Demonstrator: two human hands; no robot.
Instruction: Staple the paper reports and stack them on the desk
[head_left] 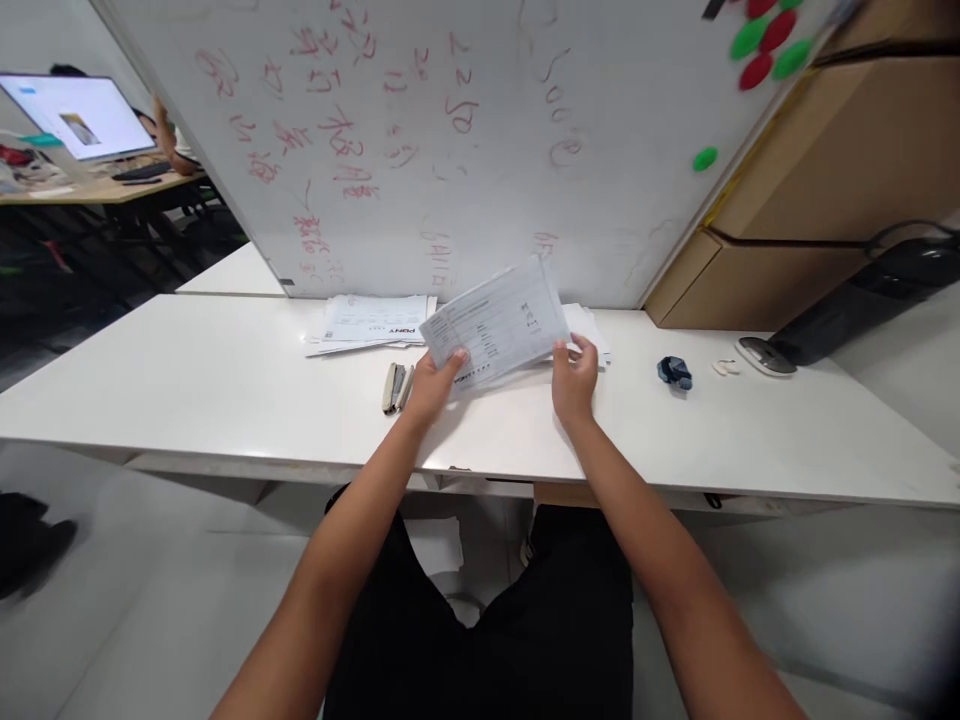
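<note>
Between my two hands, above the white desk, is a printed paper form [499,320], tilted with its right end higher. My left hand [435,385] pinches its lower left corner, thumb on top. At its lower right edge, my right hand [574,375] grips the paper between thumb and fingers. Whether it is one sheet or a few, I cannot tell. A stapler [393,388] lies just left of my left hand, with a similar pale piece beside it. Farther left rests a stack of printed papers [375,320]. More papers [592,330] lie behind my right hand, partly hidden.
A whiteboard [420,130] with red writing stands along the desk's [187,380] back. To the right are a dark blue crumpled item [675,373], a small pale piece [724,368], a black bottle [862,300] and stacked cardboard boxes [765,280]. A person's arm [176,150] shows near a monitor [79,115].
</note>
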